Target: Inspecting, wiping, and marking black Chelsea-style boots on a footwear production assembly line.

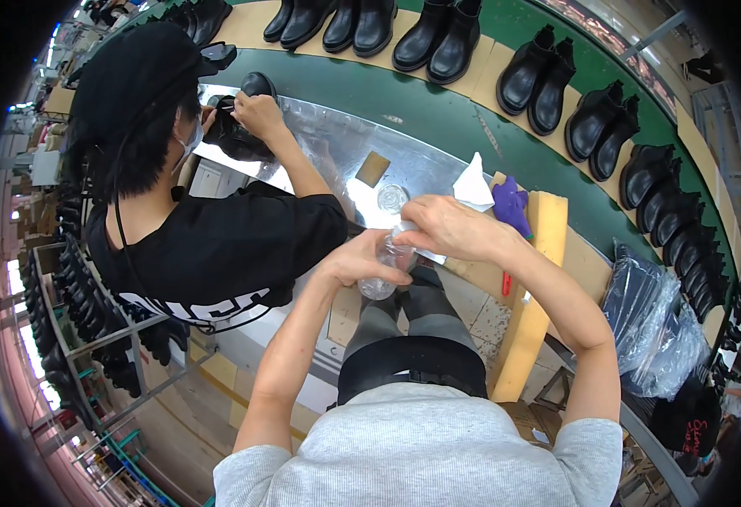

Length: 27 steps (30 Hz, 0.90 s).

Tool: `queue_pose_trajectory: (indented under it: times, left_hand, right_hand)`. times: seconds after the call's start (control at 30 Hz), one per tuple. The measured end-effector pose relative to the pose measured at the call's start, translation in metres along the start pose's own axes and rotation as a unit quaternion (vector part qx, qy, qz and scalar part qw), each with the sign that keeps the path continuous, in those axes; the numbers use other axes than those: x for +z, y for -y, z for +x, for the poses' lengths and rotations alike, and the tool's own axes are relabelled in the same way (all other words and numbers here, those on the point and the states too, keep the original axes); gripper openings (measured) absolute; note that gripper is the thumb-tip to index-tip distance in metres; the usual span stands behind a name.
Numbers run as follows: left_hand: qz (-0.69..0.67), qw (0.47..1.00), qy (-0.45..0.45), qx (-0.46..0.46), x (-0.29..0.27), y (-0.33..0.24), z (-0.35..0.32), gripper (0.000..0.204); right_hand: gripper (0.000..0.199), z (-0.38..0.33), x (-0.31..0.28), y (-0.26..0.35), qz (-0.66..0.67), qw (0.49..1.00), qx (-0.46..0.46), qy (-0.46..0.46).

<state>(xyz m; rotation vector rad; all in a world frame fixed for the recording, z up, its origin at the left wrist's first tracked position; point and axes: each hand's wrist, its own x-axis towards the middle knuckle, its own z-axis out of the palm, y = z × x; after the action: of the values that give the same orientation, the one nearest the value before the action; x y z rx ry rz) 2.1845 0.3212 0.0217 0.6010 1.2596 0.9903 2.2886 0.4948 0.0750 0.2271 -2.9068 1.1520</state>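
- Our left hand [360, 260] grips a clear bottle [383, 269] around its middle, just above our lap
- Our right hand [446, 228] closes over the bottle's top, pinching a white cloth [474, 186]
- Beyond our hands sits a lid [392, 198] on the counter [345, 144]
- Left of our hands, a co-worker [210, 237] handles a black boot [237, 135]

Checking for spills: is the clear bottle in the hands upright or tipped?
Tipped: the clear bottle slants, base in the left hand, top under the right hand.
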Motion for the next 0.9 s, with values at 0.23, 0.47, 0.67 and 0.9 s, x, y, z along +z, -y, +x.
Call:
queue_pose_trajectory:
  times: [0.23,0.47,0.67,0.9]
  left_hand:
    - [0.047,0.997,0.039,0.039,0.043,0.004,0.013,0.051]
    - [0.273,0.930,-0.209,0.129,0.088,0.000,0.036,0.038]
    - [0.323,0.857,-0.346,0.202,0.093,0.013,0.052,0.053]
    - [0.282,0.792,-0.514,0.171,0.081,0.066,0.020,0.083]
  right_hand:
    - [0.051,-0.047,0.006,0.015,-0.164,0.979,0.123,0.002]
    - [0.040,-0.063,0.007,0.003,-0.206,0.955,0.168,-0.130]
    - [0.036,-0.047,0.000,0.010,-0.201,0.926,0.313,-0.060]
    - [0.040,-0.010,0.006,-0.044,-0.366,0.901,0.108,-0.208]
